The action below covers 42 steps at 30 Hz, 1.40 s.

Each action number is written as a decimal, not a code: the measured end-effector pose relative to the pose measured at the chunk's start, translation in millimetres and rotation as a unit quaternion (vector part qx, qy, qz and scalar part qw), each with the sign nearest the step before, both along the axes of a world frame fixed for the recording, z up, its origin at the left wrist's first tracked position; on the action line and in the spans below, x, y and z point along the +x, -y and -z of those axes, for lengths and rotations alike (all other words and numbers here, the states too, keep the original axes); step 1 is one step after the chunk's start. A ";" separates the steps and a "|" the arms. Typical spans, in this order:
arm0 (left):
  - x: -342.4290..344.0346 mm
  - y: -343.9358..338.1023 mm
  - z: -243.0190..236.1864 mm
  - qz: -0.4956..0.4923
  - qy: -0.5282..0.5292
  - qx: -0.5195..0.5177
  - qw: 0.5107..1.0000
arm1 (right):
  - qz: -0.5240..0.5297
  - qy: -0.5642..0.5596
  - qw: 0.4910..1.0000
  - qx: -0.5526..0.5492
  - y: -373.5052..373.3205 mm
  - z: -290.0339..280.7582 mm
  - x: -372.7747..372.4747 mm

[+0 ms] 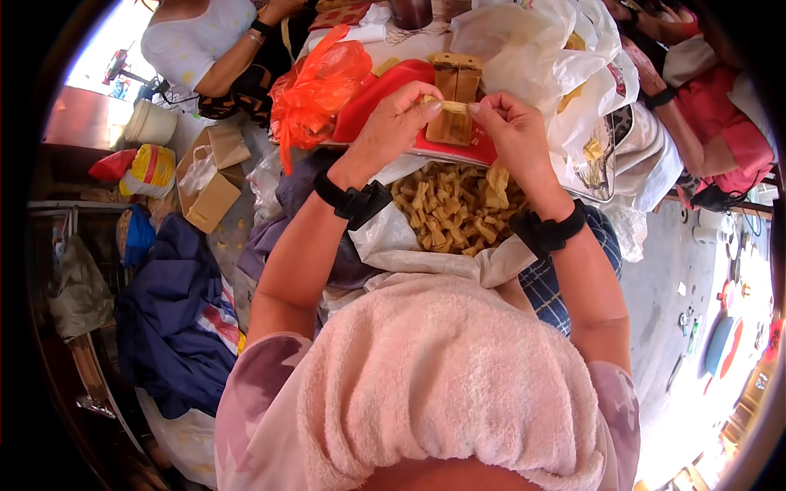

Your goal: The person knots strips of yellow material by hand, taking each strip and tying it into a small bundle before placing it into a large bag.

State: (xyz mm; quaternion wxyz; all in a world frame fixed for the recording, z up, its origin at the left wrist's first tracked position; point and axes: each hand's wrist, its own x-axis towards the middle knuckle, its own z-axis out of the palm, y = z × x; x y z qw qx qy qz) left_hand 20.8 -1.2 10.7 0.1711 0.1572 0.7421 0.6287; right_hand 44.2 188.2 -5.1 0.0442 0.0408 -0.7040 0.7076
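Between my hands is a small, thin, pale yellow strip (452, 107), held level over a brown wooden block (454, 75) on a red board (368, 114). My left hand (391, 129) pinches its left end between thumb and finger; my right hand (514, 139) pinches the right end, fingers curled. Just below the board, a white sack (375, 242) in front of me holds a heap of small yellowish-brown folded pieces (442, 213).
An orange plastic bag (315, 90) lies left of the board, crumpled white bags (532, 37) at right. Another person (196, 57) is at upper left, another (712, 139) at right. A cardboard box (213, 200) and dark blue cloth (172, 319) are at left.
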 end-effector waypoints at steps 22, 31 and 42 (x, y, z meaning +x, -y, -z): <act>71.6 9.2 27.5 0.094 0.254 0.089 0.958 | 0.057 -0.283 0.929 0.233 31.5 -26.2 68.3; 77.8 0.8 5.8 0.019 0.308 0.306 0.901 | -0.086 -0.292 0.940 0.157 36.8 -5.7 105.1; 95.1 -3.8 0.4 0.174 0.202 -0.029 0.963 | -0.050 -0.125 0.989 0.067 40.2 -15.8 89.3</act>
